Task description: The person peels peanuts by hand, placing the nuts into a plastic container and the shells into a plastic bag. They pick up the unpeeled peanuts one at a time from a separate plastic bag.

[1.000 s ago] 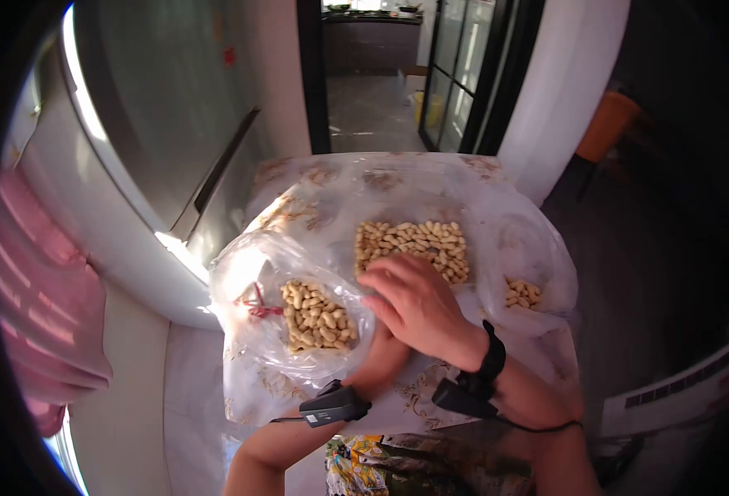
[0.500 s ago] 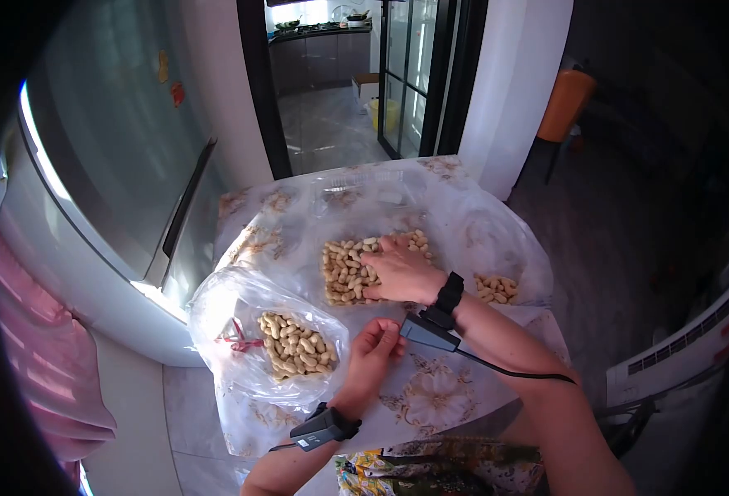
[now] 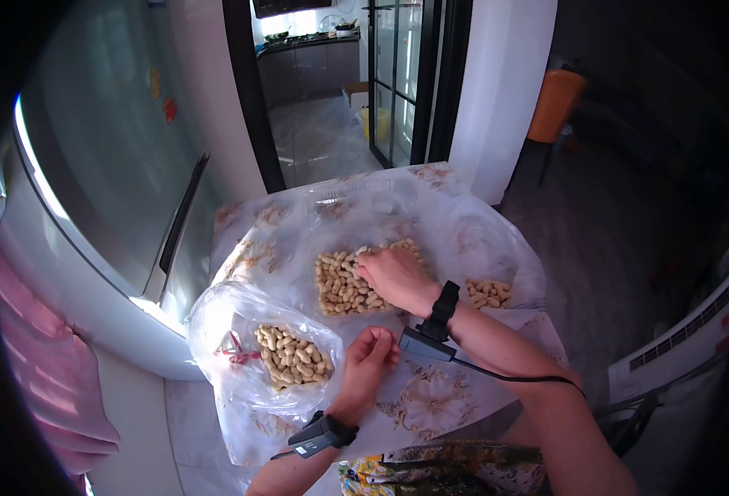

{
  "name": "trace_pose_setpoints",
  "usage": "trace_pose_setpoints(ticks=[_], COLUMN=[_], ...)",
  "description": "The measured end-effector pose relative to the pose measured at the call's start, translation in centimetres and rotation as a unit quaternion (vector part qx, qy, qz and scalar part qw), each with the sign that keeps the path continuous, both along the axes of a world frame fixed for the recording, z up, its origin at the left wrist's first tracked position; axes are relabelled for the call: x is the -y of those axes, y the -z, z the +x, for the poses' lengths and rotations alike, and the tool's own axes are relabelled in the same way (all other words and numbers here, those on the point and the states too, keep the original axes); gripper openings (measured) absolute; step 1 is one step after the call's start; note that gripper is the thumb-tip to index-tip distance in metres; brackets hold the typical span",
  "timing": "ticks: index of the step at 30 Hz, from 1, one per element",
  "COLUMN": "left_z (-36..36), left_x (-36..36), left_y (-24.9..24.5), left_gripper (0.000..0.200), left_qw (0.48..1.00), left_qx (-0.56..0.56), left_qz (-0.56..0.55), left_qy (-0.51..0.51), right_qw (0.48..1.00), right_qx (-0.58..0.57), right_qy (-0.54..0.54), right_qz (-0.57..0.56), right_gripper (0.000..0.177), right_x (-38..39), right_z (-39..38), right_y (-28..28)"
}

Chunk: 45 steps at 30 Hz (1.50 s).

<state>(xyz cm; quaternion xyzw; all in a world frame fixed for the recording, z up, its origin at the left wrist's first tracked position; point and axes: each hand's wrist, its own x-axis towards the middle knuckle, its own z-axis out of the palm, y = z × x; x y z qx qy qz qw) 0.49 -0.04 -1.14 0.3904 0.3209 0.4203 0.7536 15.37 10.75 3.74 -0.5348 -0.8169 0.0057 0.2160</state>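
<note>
Unshelled peanuts fill a clear plastic container in the middle of the table. My right hand is over them, thumb and fingers pinched together at what looks like a peanut; the palm hides part of the pile. Nearer to me, my left hand hovers above the tablecloth with curled fingers and the thumb pressed against them; whatever they hold, if anything, is hidden. To its left lies a clear plastic bag with more peanuts and a red tie.
At the right, another clear bag holds a few peanuts. The container's transparent lid stands at the back of the flowered tablecloth. A fridge borders the left side, and an orange chair stands beyond.
My right hand's fingers, spread over the peanuts before, are now drawn together in a pinch. My left hand stays in nearly the same place. The camera view has shifted slightly.
</note>
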Motion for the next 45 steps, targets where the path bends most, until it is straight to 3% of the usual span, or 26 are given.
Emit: trace_pose_setpoints(ticks=[3, 8, 10, 11, 13, 15, 17, 27, 40, 42, 43, 45], left_z=[0.0, -0.4, -1.0, -0.7, -0.2, -1.1, -1.6, -1.1, -1.2, -1.4, -1.4, -1.3], left_x=[0.0, -0.4, -0.8, -0.5, 0.1, -0.4, -0.6, -0.2, 0.0, -0.2, -0.2, -0.2], left_y=[-0.2, 0.3, 1.1, 0.2, -2.0, 0.4, 0.8, 0.0, -0.1, 0.3, 0.3, 0.0], left_gripper=[0.019, 0.026, 0.039, 0.039, 0.052, 0.059, 0.060, 0.042, 0.041, 0.042, 0.042, 0.042], left_qw=[1.000, 1.000, 0.984, 0.983, 0.976, 0.962, 0.891, 0.918, 0.927, 0.881, 0.882, 0.915], left_qx=[-0.004, 0.002, 0.151, 0.151, 0.158, 0.205, 0.344, 0.275, 0.256, 0.382, 0.382, 0.306], left_qz=[-0.005, -0.007, -0.060, -0.061, -0.140, -0.145, -0.235, -0.261, -0.263, -0.231, -0.229, -0.245], left_qy=[-0.001, -0.002, 0.079, 0.080, 0.048, 0.105, 0.182, 0.117, 0.075, 0.158, 0.153, 0.094], right_qw=[0.997, 0.967, 0.953, 0.942, 0.937, 0.939, 0.949, 0.942, 0.930, 0.925, 0.924, 0.922], right_qx=[-0.046, -0.235, -0.291, -0.325, -0.327, -0.312, -0.268, -0.293, -0.316, -0.334, -0.337, -0.360], right_qy=[0.023, -0.033, -0.061, -0.080, -0.107, -0.125, -0.139, -0.132, -0.132, -0.114, -0.119, -0.084], right_qz=[0.059, 0.094, 0.054, 0.036, 0.054, 0.072, 0.092, 0.096, 0.137, 0.140, 0.138, 0.114], right_gripper=[0.021, 0.017, 0.011, 0.010, 0.008, 0.007, 0.007, 0.012, 0.013, 0.011, 0.011, 0.009], right_x=[0.4, 2.9, 6.3, 7.7, 9.7, 10.8, 11.3, 11.5, 11.4, 11.4, 11.4, 11.5], right_z=[0.1, -0.3, -1.4, -1.6, -2.0, -2.1, -2.0, -1.6, -0.8, -0.6, -0.5, -0.3], right_y=[-0.9, -3.2, -4.5, -4.3, -3.2, -1.4, 0.1, 2.3, 1.6, 1.4, 1.2, 1.0])
